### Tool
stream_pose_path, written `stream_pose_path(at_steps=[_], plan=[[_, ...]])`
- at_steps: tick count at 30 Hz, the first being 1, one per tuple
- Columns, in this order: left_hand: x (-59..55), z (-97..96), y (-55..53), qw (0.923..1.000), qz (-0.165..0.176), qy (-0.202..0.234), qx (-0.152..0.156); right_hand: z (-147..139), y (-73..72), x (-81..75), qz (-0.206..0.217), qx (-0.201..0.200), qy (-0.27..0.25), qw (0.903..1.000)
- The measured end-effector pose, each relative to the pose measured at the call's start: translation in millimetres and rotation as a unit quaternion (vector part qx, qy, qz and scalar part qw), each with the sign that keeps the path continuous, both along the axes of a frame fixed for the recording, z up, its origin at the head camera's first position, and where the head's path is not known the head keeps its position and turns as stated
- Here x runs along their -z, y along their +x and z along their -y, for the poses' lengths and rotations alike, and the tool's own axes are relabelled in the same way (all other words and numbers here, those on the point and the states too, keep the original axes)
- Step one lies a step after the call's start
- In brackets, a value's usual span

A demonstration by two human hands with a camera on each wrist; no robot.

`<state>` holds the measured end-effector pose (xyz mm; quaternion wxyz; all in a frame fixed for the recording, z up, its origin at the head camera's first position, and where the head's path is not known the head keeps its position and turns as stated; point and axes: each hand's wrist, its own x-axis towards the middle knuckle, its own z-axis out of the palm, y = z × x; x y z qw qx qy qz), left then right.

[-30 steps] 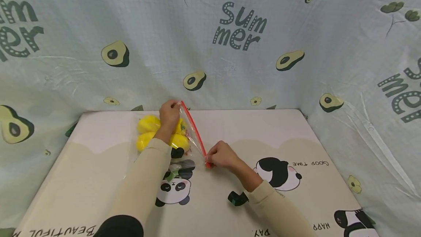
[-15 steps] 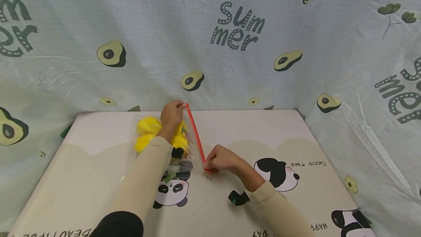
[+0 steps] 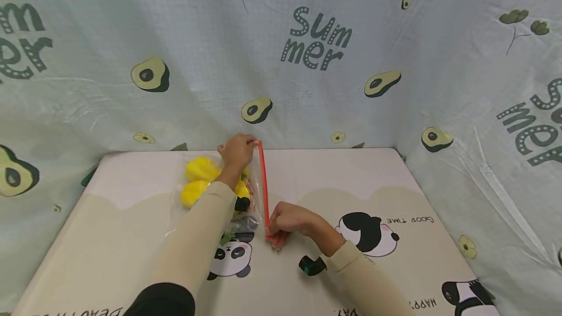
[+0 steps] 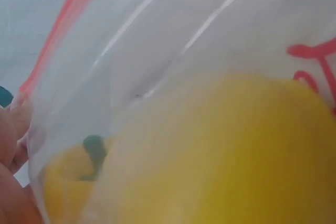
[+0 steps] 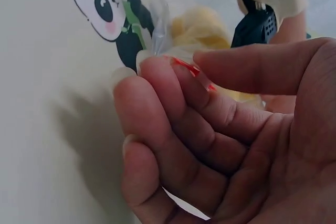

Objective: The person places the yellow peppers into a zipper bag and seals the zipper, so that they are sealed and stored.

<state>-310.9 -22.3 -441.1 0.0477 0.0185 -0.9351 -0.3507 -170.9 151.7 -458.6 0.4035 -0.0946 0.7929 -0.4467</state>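
Observation:
A clear zip bag (image 3: 259, 199) with a red zip strip (image 3: 264, 179) lies on the table, holding several yellow pieces (image 3: 202, 168) shaped like bell peppers. One yellow piece (image 4: 68, 182) shows a green stem in the left wrist view. My left hand (image 3: 237, 152) pinches the far end of the strip, its forearm crossing over the bag. At the near end, my right hand (image 3: 291, 221) pinches the strip between thumb and index finger. In the right wrist view a bit of red strip (image 5: 184, 65) shows between those fingers, the other fingers curled loosely.
The table (image 3: 351, 174) has a printed cover with pandas and lettering. A hanging cloth (image 3: 197, 62) with avocado prints rises right behind its back edge. Small black wrist cameras (image 3: 312, 266) sit at the wrists.
The red strip has swung from slanting to nearly straight away from me. My left hand has shifted right; my right hand has moved slightly left and toward me, still pinching.

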Motion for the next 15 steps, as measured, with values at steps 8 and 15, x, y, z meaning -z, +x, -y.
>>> stream_pose_path(at_steps=[8, 15], plan=[[-14.0, 9.2, 1.1, 0.9941, 0.057, 0.060, 0.071, -8, -0.9, 2.2, 0.000, -0.017, 0.006, 0.9998], [-15.2, 52.3, 9.8, 0.9905, 0.060, 0.069, 0.102, -29, -8.2, -3.8, -0.049, 0.000, 0.044, 0.9978]])
